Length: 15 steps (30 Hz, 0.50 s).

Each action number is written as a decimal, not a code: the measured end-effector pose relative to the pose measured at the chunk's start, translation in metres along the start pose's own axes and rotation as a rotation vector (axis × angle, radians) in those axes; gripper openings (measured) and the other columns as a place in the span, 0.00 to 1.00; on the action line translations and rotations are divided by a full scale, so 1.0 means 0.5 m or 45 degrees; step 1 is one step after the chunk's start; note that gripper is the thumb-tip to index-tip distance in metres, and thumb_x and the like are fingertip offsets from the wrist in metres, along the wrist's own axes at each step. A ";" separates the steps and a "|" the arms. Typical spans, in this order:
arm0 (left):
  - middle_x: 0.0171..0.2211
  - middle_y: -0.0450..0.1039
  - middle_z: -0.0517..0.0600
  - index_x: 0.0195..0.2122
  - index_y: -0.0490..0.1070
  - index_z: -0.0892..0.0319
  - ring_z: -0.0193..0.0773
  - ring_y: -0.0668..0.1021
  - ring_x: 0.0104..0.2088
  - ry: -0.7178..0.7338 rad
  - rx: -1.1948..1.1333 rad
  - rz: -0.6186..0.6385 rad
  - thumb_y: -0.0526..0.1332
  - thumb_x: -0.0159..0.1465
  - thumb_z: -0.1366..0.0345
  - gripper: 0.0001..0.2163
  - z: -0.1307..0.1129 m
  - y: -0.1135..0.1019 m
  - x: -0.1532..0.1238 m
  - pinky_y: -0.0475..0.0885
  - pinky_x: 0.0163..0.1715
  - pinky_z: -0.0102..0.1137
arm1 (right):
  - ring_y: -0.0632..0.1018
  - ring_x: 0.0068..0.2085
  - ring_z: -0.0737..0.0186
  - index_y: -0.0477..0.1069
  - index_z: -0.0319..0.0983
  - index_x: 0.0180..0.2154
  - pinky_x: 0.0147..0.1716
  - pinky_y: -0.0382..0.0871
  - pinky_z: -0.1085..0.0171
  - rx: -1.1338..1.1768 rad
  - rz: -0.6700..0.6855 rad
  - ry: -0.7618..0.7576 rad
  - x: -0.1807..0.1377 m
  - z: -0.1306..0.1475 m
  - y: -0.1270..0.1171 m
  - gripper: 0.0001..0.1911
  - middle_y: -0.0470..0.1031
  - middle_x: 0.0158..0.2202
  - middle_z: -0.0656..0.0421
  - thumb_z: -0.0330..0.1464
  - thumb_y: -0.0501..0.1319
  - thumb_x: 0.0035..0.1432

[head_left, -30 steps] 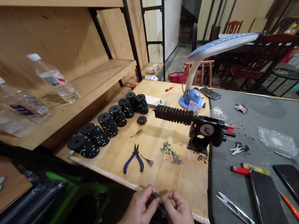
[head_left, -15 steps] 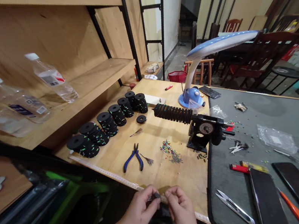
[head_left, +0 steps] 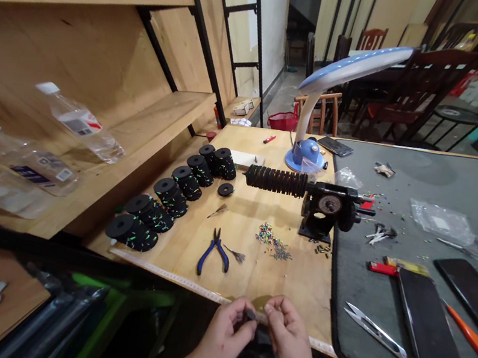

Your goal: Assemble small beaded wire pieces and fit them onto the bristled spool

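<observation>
At the table's front edge, my left hand [head_left: 226, 331] is closed on a small dark piece [head_left: 250, 314], too small to name. Close beside it on the right, my right hand [head_left: 286, 333] pinches with thumb and forefinger; what it holds, if anything, cannot be made out. Blue-handled pliers [head_left: 214, 254] lie with handles apart on the wood beyond my hands. Near them are a pile of colourful beads [head_left: 267, 234], small grey metal bits [head_left: 282, 252] and a little bundle of thin wires [head_left: 235, 254].
Several black foam spools [head_left: 133, 231] line the left side. A black hand-cranked winder [head_left: 328, 209] stands behind the beads, below a blue lamp [head_left: 307, 154]. Thread snips [head_left: 376, 331], a dark phone [head_left: 431, 327] and an orange-handled tool [head_left: 473, 337] lie on the grey mat [head_left: 369, 274].
Both hands stay almost in place, still close together with fingers pinched. The view has shifted very slightly; nothing on the table has visibly moved.
</observation>
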<state>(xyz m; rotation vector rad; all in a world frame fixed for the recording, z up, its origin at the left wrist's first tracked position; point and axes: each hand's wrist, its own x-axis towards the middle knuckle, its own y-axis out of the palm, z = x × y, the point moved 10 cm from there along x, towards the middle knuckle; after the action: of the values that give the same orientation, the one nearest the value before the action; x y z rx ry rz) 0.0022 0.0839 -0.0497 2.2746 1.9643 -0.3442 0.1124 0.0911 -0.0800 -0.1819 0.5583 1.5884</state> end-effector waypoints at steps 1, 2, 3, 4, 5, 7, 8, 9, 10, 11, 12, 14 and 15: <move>0.22 0.65 0.44 0.26 0.66 0.60 0.33 0.69 0.25 0.005 0.016 -0.007 0.60 0.57 0.70 0.04 0.000 0.000 0.000 0.64 0.28 0.26 | 0.51 0.13 0.75 0.62 0.41 0.27 0.12 0.42 0.72 0.010 -0.001 -0.002 0.000 0.000 0.001 0.25 0.51 0.12 0.75 0.55 0.63 0.45; 0.23 0.66 0.45 0.26 0.66 0.60 0.33 0.69 0.25 0.011 0.030 -0.013 0.60 0.56 0.70 0.03 -0.001 0.000 0.000 0.64 0.28 0.26 | 0.51 0.13 0.75 0.62 0.41 0.27 0.12 0.42 0.72 0.019 -0.003 -0.008 0.001 0.001 0.002 0.25 0.51 0.12 0.75 0.55 0.63 0.45; 0.23 0.66 0.45 0.26 0.67 0.60 0.33 0.69 0.26 0.016 0.038 -0.021 0.60 0.56 0.70 0.03 -0.002 -0.001 0.000 0.64 0.28 0.26 | 0.51 0.13 0.75 0.62 0.41 0.27 0.12 0.42 0.72 0.024 -0.007 -0.014 0.001 0.002 0.002 0.25 0.50 0.12 0.75 0.55 0.63 0.45; 0.23 0.66 0.45 0.26 0.67 0.60 0.33 0.70 0.26 0.018 0.038 -0.031 0.61 0.56 0.70 0.03 -0.002 -0.001 0.000 0.64 0.28 0.26 | 0.51 0.13 0.75 0.62 0.41 0.27 0.13 0.42 0.72 0.027 -0.011 -0.021 0.001 0.003 0.002 0.25 0.50 0.11 0.75 0.55 0.63 0.45; 0.23 0.67 0.45 0.26 0.68 0.60 0.34 0.70 0.26 0.020 0.035 -0.042 0.61 0.55 0.70 0.03 -0.003 -0.002 0.000 0.64 0.28 0.26 | 0.50 0.13 0.75 0.62 0.41 0.27 0.13 0.42 0.72 0.030 -0.014 -0.024 0.002 0.003 0.002 0.25 0.50 0.11 0.75 0.55 0.63 0.45; 0.23 0.68 0.46 0.26 0.69 0.60 0.34 0.71 0.26 0.026 0.023 -0.065 0.61 0.55 0.70 0.03 -0.006 -0.005 0.000 0.65 0.28 0.26 | 0.50 0.13 0.75 0.62 0.41 0.26 0.13 0.41 0.72 0.048 -0.010 -0.014 0.002 0.001 0.003 0.26 0.49 0.11 0.75 0.56 0.64 0.44; 0.23 0.69 0.46 0.26 0.69 0.60 0.35 0.71 0.26 0.030 0.019 -0.074 0.62 0.55 0.70 0.02 -0.007 -0.006 0.000 0.66 0.28 0.26 | 0.50 0.14 0.75 0.62 0.41 0.26 0.13 0.41 0.72 0.060 -0.004 -0.008 0.001 -0.001 0.004 0.26 0.49 0.11 0.75 0.56 0.64 0.43; 0.23 0.70 0.47 0.27 0.70 0.61 0.35 0.72 0.27 0.032 0.018 -0.081 0.62 0.55 0.69 0.02 -0.009 -0.007 0.000 0.66 0.28 0.26 | 0.50 0.14 0.75 0.61 0.41 0.26 0.13 0.41 0.72 0.071 0.003 -0.004 0.001 -0.002 0.005 0.26 0.49 0.12 0.75 0.56 0.64 0.43; 0.24 0.71 0.47 0.27 0.70 0.61 0.35 0.72 0.27 0.033 0.019 -0.087 0.62 0.55 0.69 0.02 -0.010 -0.007 0.000 0.66 0.29 0.27 | 0.50 0.14 0.75 0.61 0.41 0.26 0.14 0.41 0.72 0.078 0.010 -0.005 0.000 -0.003 0.006 0.26 0.50 0.12 0.74 0.56 0.65 0.43; 0.24 0.71 0.47 0.27 0.70 0.61 0.35 0.72 0.27 0.032 0.022 -0.092 0.62 0.55 0.69 0.02 -0.011 -0.008 0.001 0.66 0.29 0.27 | 0.50 0.15 0.74 0.61 0.41 0.27 0.14 0.41 0.72 0.081 0.019 -0.014 -0.001 -0.003 0.007 0.27 0.50 0.12 0.74 0.56 0.64 0.43; 0.24 0.72 0.48 0.27 0.71 0.61 0.35 0.72 0.27 0.030 0.026 -0.100 0.62 0.55 0.68 0.02 -0.012 -0.009 0.002 0.66 0.29 0.27 | 0.51 0.15 0.74 0.61 0.41 0.27 0.15 0.42 0.71 0.079 0.031 -0.026 -0.002 -0.002 0.009 0.27 0.50 0.13 0.74 0.56 0.64 0.43; 0.24 0.72 0.48 0.27 0.71 0.61 0.35 0.72 0.26 0.024 0.041 -0.114 0.62 0.55 0.68 0.03 -0.014 -0.010 0.003 0.66 0.28 0.27 | 0.51 0.16 0.74 0.61 0.41 0.28 0.15 0.42 0.71 0.062 0.067 -0.041 -0.003 0.000 0.013 0.27 0.51 0.14 0.74 0.56 0.63 0.44; 0.24 0.72 0.48 0.27 0.71 0.61 0.35 0.72 0.26 0.024 0.049 -0.120 0.62 0.55 0.68 0.03 -0.015 -0.011 0.003 0.66 0.28 0.27 | 0.51 0.16 0.74 0.61 0.41 0.28 0.15 0.42 0.71 0.051 0.087 -0.039 -0.004 0.000 0.016 0.27 0.50 0.14 0.74 0.57 0.63 0.45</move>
<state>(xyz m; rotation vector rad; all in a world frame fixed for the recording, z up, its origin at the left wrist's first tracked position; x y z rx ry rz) -0.0023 0.0883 -0.0423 2.2207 2.0969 -0.3746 0.1050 0.0893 -0.0771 -0.1091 0.5769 1.6422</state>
